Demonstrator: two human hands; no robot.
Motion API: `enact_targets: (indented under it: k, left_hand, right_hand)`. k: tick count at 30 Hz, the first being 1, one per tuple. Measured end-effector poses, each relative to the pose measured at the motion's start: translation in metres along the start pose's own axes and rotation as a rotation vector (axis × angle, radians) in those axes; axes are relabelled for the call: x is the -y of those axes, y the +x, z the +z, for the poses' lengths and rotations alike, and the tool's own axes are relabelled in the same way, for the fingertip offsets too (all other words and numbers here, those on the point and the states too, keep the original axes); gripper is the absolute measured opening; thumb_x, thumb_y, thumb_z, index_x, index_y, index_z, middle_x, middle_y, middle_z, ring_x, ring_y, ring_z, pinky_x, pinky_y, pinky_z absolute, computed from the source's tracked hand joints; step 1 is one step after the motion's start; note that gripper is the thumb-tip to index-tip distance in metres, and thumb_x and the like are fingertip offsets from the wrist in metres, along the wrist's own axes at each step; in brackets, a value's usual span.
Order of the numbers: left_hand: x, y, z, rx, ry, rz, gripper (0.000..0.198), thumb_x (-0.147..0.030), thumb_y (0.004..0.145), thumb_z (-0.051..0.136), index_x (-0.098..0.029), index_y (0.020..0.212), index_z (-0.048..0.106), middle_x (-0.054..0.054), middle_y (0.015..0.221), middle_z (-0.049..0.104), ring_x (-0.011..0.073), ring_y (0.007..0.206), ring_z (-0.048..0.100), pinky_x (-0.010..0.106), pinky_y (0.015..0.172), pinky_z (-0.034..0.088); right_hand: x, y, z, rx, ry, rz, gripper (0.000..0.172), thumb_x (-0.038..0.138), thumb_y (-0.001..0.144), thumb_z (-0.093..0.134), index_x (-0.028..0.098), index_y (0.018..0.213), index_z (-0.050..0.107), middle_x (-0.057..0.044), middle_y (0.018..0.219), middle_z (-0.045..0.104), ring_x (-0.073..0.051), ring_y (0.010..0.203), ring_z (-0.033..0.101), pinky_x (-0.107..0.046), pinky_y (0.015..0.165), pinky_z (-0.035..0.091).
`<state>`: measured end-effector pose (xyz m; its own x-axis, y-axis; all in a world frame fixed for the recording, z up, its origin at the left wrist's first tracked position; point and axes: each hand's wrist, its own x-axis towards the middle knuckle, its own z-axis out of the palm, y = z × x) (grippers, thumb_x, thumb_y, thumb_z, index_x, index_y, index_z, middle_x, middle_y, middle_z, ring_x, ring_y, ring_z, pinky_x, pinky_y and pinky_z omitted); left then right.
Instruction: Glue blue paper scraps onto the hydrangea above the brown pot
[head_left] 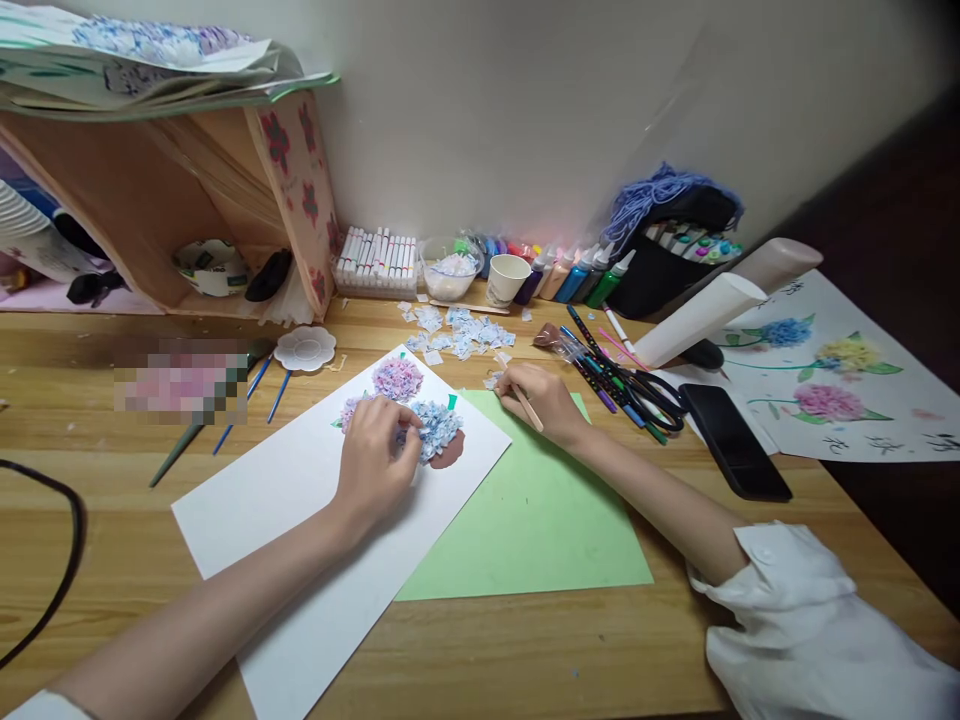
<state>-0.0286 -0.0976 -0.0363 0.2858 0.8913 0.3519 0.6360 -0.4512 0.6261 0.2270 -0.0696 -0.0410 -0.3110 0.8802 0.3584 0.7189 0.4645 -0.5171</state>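
My left hand (377, 445) rests on a white sheet of paper (300, 540), its fingers curled and thumb drawn in beside a blue paper-petal flower (439, 430). Whatever its fingertips may hold is hidden. A brown round patch (448, 450) shows under the blue flower's lower right side. Behind the hand is a pink and purple petal flower (397, 379), and another purplish one is partly covered. My right hand (544, 405) grips a thin wooden stick (529, 408) above the green sheet's (525, 520) top edge, close to loose pale blue paper scraps (472, 332).
Behind the scraps stand a marker box (377, 265), a clear bowl (450, 270), a paper cup (508, 280) and paint bottles (577, 275). Scissors (656, 395), pens, a phone (735, 440) and a flower painting (840, 370) lie right. Brushes (279, 396) and a flower-shaped dish (304, 348) lie left.
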Motion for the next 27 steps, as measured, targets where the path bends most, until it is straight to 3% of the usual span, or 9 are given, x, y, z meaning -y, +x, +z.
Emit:
enact_targets:
  k: [5, 8, 13, 19, 23, 27]
  left_hand:
    - [-0.001, 0.009, 0.006, -0.075, 0.041, -0.073, 0.010, -0.015, 0.083, 0.046, -0.021, 0.079, 0.053, 0.004, 0.083, 0.058, 0.0222, 0.082, 0.045, 0.038, 0.074, 0.038]
    - [-0.003, 0.010, 0.006, -0.095, 0.043, -0.037, 0.009, -0.017, 0.084, 0.048, -0.021, 0.081, 0.056, 0.004, 0.085, 0.058, 0.0221, 0.084, 0.047, 0.038, 0.076, 0.038]
    - [-0.010, 0.001, 0.000, 0.081, -0.033, 0.192, 0.020, -0.032, 0.084, 0.059, -0.023, 0.102, 0.062, 0.005, 0.096, 0.059, 0.0219, 0.093, 0.048, 0.038, 0.084, 0.037]
    - [-0.009, -0.010, -0.007, 0.235, -0.148, 0.146, 0.016, -0.030, 0.090, 0.053, -0.021, 0.079, 0.060, 0.002, 0.083, 0.060, 0.0173, 0.083, 0.049, 0.034, 0.077, 0.036]
    - [-0.008, -0.012, -0.009, 0.305, -0.154, 0.114, 0.015, -0.027, 0.086, 0.057, -0.020, 0.073, 0.059, 0.001, 0.078, 0.060, 0.0177, 0.080, 0.049, 0.035, 0.075, 0.036]
    - [-0.006, -0.012, -0.007, 0.328, -0.064, 0.115, 0.015, -0.026, 0.083, 0.057, -0.019, 0.069, 0.058, 0.002, 0.073, 0.058, 0.0184, 0.076, 0.048, 0.035, 0.071, 0.036]
  right_hand:
    - [0.013, 0.001, -0.002, -0.177, 0.110, 0.091, 0.012, 0.016, 0.076, 0.060, 0.021, 0.070, 0.051, -0.003, 0.072, 0.062, -0.018, 0.069, 0.058, -0.029, 0.066, 0.043]
    - [0.034, -0.004, -0.002, -0.153, 0.269, 0.134, 0.014, 0.022, 0.077, 0.063, 0.021, 0.070, 0.051, -0.003, 0.075, 0.065, -0.018, 0.072, 0.061, -0.031, 0.070, 0.046]
    - [0.064, -0.016, 0.009, -0.003, 0.698, 0.341, 0.021, 0.029, 0.075, 0.068, 0.019, 0.072, 0.050, -0.003, 0.077, 0.065, -0.016, 0.072, 0.062, -0.030, 0.069, 0.050]
    - [0.074, -0.033, 0.021, 0.115, 0.916, 0.448, 0.023, 0.032, 0.075, 0.070, 0.019, 0.074, 0.050, -0.003, 0.078, 0.064, -0.015, 0.072, 0.061, -0.027, 0.063, 0.048]
    - [0.076, -0.042, 0.023, 0.058, 0.871, 0.463, 0.022, 0.039, 0.083, 0.062, 0.019, 0.078, 0.055, -0.002, 0.077, 0.061, -0.013, 0.067, 0.057, -0.026, 0.062, 0.045]
    - [0.071, -0.049, 0.025, -0.068, 0.875, 0.367, 0.044, 0.047, 0.095, 0.032, 0.019, 0.082, 0.064, -0.001, 0.064, 0.054, -0.015, 0.059, 0.050, -0.029, 0.057, 0.041]
